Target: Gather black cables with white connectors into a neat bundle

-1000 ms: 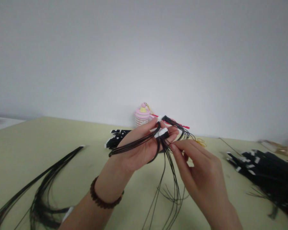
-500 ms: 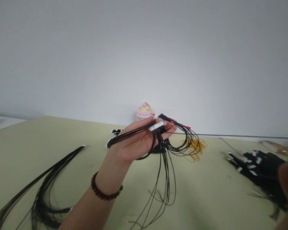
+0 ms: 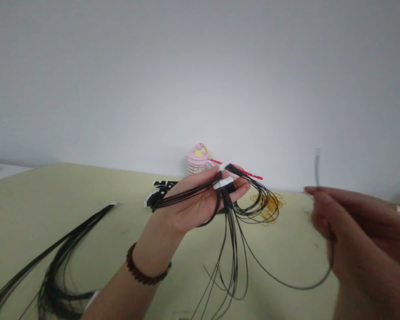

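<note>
My left hand (image 3: 195,202), palm up and wearing a brown bead bracelet, is closed around a black wire harness. A white connector (image 3: 224,182) lies across its fingers, with a second white piece just above. Bundled wires (image 3: 186,193) run back over the wrist side, looped wires (image 3: 268,200) curl to the right, and loose wires (image 3: 234,249) hang below. My right hand (image 3: 356,235) pinches one single black wire (image 3: 293,286) near its end, which points upward with a pale tip. That wire sags in a curve between the two hands.
On the yellow-green table (image 3: 136,262) another black wire bundle (image 3: 60,249) lies at left. Behind my left hand are black-and-white connector pieces (image 3: 158,193), a pink cup-shaped trinket (image 3: 197,162) and tangled yellow bands (image 3: 270,206). A pale wall (image 3: 200,80) stands behind.
My right hand has come in from the lower right, pinching the wire's end. The line stretched straight to the right is gone; a wire now sags between the hands. My left hand has shifted slightly down.
</note>
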Action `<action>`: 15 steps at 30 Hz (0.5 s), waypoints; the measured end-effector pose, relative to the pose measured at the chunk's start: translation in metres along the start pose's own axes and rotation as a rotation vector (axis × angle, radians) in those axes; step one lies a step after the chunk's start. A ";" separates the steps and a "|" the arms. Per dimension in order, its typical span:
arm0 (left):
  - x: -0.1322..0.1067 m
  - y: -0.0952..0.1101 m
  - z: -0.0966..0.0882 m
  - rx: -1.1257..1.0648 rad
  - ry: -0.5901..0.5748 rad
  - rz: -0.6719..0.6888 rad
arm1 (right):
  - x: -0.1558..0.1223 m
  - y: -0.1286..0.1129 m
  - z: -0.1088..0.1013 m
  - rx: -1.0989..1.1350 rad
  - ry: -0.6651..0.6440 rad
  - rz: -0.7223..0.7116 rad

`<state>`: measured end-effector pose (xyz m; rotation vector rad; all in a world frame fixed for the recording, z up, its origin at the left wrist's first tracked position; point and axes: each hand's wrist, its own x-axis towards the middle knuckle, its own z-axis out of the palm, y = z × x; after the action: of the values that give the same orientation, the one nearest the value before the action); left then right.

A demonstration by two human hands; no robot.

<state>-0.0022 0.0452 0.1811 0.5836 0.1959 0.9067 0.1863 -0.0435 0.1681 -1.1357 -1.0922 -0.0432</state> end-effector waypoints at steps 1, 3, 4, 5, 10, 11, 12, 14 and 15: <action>0.000 -0.001 0.000 0.003 -0.018 -0.001 | -0.007 -0.006 0.011 -0.055 -0.018 0.026; 0.001 -0.002 0.000 0.026 -0.033 0.007 | -0.016 -0.012 0.027 -0.103 -0.149 -0.042; 0.002 -0.002 0.001 0.051 -0.028 0.011 | -0.017 -0.013 0.032 -0.123 -0.218 -0.084; 0.003 -0.003 0.001 0.085 -0.022 0.014 | -0.018 -0.012 0.036 -0.131 -0.265 -0.119; 0.005 -0.007 0.003 0.259 -0.059 0.049 | -0.015 -0.007 0.041 -0.163 -0.326 -0.152; 0.005 -0.008 0.004 0.278 -0.059 0.056 | -0.015 -0.006 0.041 -0.167 -0.327 -0.146; 0.005 -0.009 0.004 0.293 -0.050 0.063 | -0.015 -0.006 0.041 -0.168 -0.328 -0.138; 0.005 -0.011 0.005 0.311 -0.045 0.065 | -0.014 -0.006 0.041 -0.162 -0.336 -0.123; 0.004 -0.012 0.005 0.314 -0.053 0.064 | -0.014 -0.007 0.041 -0.159 -0.340 -0.116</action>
<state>0.0105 0.0410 0.1794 0.9087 0.2757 0.9277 0.1478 -0.0230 0.1626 -1.2494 -1.4783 -0.0291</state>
